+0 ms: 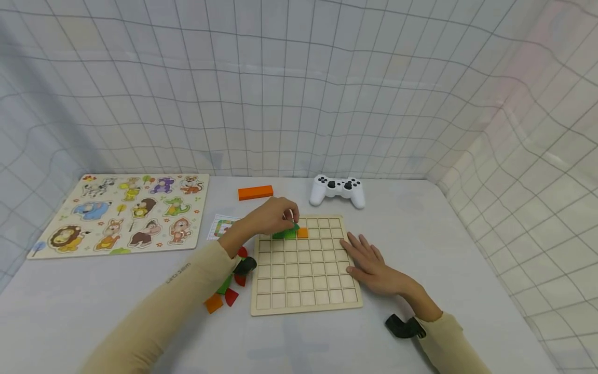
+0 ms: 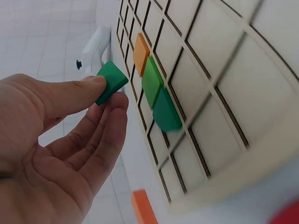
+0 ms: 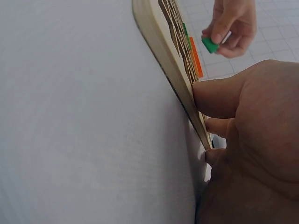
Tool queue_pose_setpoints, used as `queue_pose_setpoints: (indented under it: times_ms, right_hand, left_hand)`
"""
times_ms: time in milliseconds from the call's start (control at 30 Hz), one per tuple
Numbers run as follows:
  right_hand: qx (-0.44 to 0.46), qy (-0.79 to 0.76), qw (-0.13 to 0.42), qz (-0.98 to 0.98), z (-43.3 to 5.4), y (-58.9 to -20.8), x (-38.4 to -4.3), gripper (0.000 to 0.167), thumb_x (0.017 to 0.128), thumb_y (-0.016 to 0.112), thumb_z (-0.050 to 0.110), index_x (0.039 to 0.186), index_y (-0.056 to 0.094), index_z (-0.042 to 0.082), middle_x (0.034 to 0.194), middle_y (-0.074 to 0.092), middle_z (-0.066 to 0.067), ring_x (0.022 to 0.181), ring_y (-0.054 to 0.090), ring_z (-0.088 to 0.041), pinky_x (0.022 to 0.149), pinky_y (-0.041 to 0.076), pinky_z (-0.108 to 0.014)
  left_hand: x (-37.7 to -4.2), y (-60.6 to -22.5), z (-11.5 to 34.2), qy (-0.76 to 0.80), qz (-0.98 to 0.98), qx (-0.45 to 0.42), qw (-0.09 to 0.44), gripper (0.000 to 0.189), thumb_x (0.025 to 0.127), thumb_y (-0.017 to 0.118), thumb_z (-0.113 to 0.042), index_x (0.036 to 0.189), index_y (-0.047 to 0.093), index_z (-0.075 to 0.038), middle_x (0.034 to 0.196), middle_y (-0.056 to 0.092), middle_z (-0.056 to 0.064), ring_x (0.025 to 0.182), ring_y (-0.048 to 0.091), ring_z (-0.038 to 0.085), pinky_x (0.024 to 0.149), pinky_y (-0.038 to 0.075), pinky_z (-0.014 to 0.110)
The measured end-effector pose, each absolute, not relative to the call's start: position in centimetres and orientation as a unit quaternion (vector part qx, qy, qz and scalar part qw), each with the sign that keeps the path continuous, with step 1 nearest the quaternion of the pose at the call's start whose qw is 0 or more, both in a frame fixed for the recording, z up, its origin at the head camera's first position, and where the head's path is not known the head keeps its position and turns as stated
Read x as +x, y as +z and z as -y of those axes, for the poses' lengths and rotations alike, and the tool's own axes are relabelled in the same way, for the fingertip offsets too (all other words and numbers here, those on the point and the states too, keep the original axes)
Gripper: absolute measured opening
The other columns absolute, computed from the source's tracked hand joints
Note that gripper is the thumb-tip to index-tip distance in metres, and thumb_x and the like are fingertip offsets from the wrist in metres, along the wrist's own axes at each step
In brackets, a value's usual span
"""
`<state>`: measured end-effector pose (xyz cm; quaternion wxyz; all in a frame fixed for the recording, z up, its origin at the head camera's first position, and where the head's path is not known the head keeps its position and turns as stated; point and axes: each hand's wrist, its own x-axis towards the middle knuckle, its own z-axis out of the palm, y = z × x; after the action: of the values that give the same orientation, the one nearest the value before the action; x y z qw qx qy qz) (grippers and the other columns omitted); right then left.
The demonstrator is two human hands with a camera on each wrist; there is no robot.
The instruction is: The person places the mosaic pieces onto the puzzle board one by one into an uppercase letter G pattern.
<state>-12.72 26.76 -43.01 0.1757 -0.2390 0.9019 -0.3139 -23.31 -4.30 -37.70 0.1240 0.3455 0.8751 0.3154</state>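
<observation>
My left hand point(image 1: 275, 215) pinches a small dark green tile point(image 2: 111, 81) between thumb and fingertips, held up over the back rows of a wooden grid board point(image 1: 306, 270). Below it, three tiles lie side by side in one row of the grid: an orange square point(image 2: 141, 53), a light green square point(image 2: 152, 83) and a dark green piece point(image 2: 167, 112) with a slanted or curved outline. At the board's right edge rests my right hand point(image 1: 374, 267), its fingers extended and the fingertips and thumb touching the rim.
Loose red, green and orange pieces point(image 1: 214, 303) lie left of the board, partly under my left forearm. A printed pattern card point(image 1: 217, 228) sits behind them. An orange block point(image 1: 255, 192) and white game controller point(image 1: 337, 189) lie behind the board. An animal puzzle point(image 1: 159, 215) occupies the far left.
</observation>
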Motion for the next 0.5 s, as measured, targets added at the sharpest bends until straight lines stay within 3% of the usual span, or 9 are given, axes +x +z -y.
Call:
queue_pose_setpoints:
  times_ms: [267, 500]
  right_hand:
    - [-0.238, -0.315, 0.176, -0.902, -26.7, -42.9, -12.8, 0.065, 0.107, 0.045, 0.025, 0.161, 0.012, 0.010, 0.168, -0.005, -0.016, 0.152, -0.015, -0.043, 0.115, -0.009, -0.066]
    - [-0.239, -0.313, 0.171, -0.903, -26.8, -43.1, -12.7, 0.065, 0.107, 0.045, 0.026, 0.161, 0.012, 0.011, 0.168, -0.005, -0.017, 0.152, -0.015, -0.043, 0.115, -0.009, -0.066]
  left_hand:
    - [-24.1, -38.1, 0.7, 0.310, -0.880, 0.335, 0.129, 0.010, 0.092, 0.062, -0.003, 0.092, 0.071, -0.005, 0.095, 0.070, 0.009, 0.085, 0.063, 0.020, 0.077, 0.052, 0.032]
    - [-24.4, -38.7, -1.3, 0.295, -0.887, 0.322, 0.149, 0.008, 0.093, 0.064, -0.004, 0.093, 0.072, -0.006, 0.090, 0.069, 0.007, 0.077, 0.058, 0.017, 0.068, 0.047, 0.027]
